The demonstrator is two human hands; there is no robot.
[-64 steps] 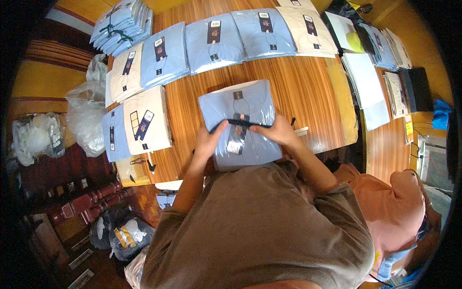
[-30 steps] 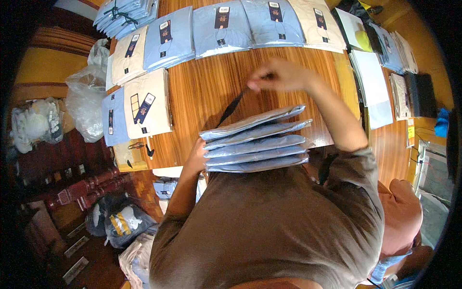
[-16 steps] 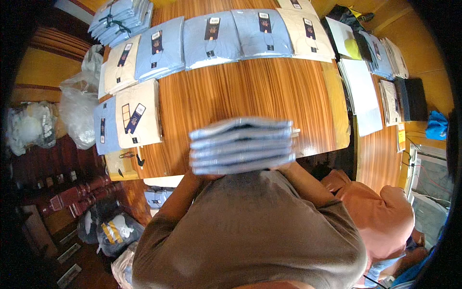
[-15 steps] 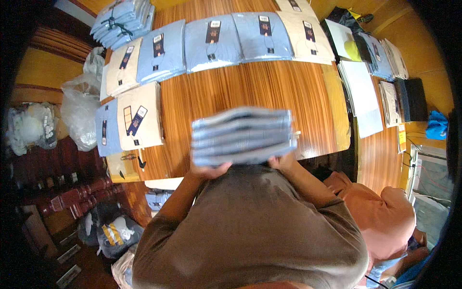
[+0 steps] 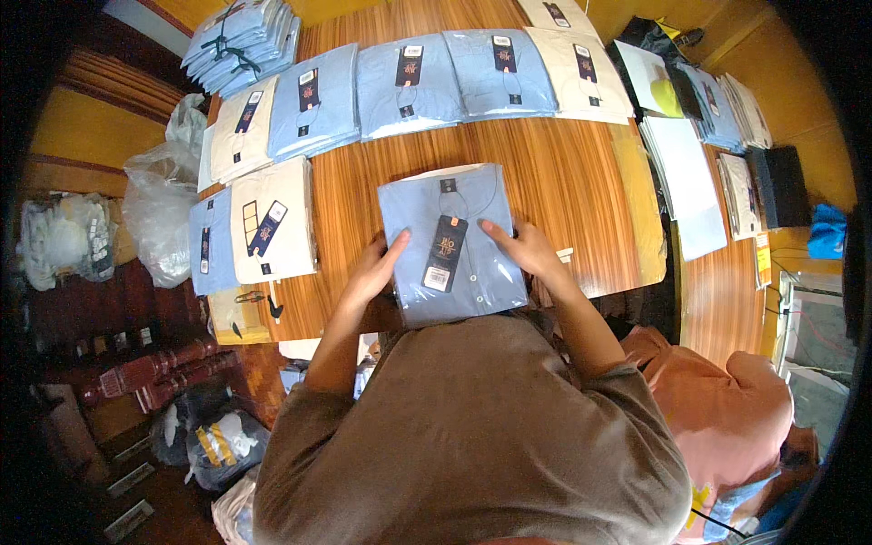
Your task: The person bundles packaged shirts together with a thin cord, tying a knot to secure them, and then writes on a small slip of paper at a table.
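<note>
A stack of folded blue shirts (image 5: 413, 213) in clear plastic lies at the near edge of the wooden table (image 5: 563, 182), right in front of me. Its top shirt faces up, with a dark hang tag (image 5: 445, 254) and white buttons showing. My left hand (image 5: 374, 265) grips the stack's left side, thumb on the plastic. On the right side my right hand (image 5: 527, 247) does the same, its thumb over the top shirt. The other fingers of both hands are mostly hidden beside or under the stack.
Bagged blue shirts (image 5: 406, 86) and cream shirts (image 5: 272, 218) line the table's far and left sides. A tied pile of blue shirts (image 5: 241, 45) stands at far left. Clear plastic bags (image 5: 159, 209) hang on the left. Close on my right is a person in orange (image 5: 718, 409).
The stack was upright and edge-on, held up against my front. Now it is tipped down, top shirt facing up, and both hands have moved up along its sides.
</note>
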